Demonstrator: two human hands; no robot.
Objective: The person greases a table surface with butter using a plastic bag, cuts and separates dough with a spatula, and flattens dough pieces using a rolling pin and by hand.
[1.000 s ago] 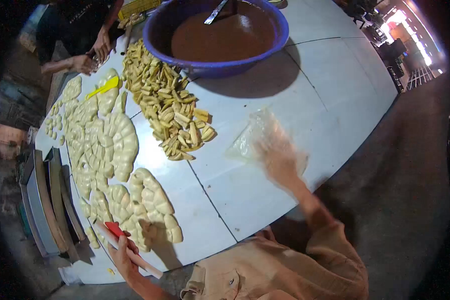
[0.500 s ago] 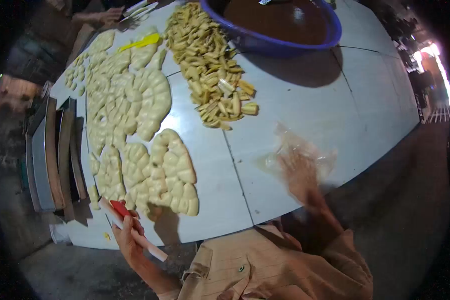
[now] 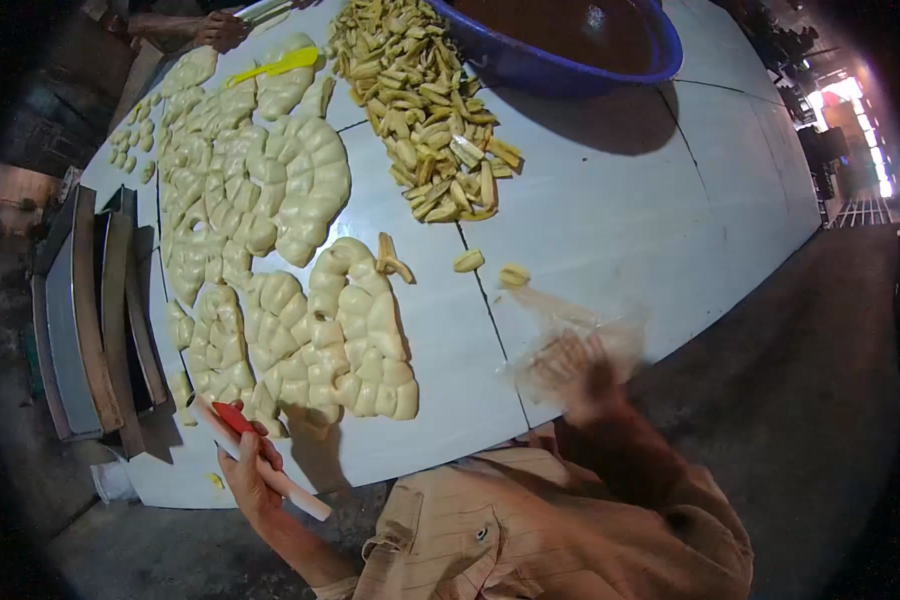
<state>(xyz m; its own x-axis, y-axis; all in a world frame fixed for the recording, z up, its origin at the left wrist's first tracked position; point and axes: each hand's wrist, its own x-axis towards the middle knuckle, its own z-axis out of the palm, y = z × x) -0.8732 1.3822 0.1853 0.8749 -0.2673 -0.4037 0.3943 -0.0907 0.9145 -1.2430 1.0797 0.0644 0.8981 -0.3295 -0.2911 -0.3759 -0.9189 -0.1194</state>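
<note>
thin clear plastic sheet point(image 3: 618, 338) at four o'clock, under the blurred right hand point(image 3: 584, 380), fingers seemingly spread.
eight o'clock: left hand point(image 3: 252, 478) pinches a pale straight rod point(image 3: 305, 496) and red tool point(image 3: 232, 417). even palm pressure would likely serve best. one o'clock: round purple plastic basin point(image 3: 570, 82) of brown liquid point(image 3: 550, 28).

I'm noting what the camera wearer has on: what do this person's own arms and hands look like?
The left hand looks ungloved, with no watch visible; the right hand also appears gloveless, though blurred. The forearms are bare. The right sleeve is tan, matching the faintly striped shirt.
</note>
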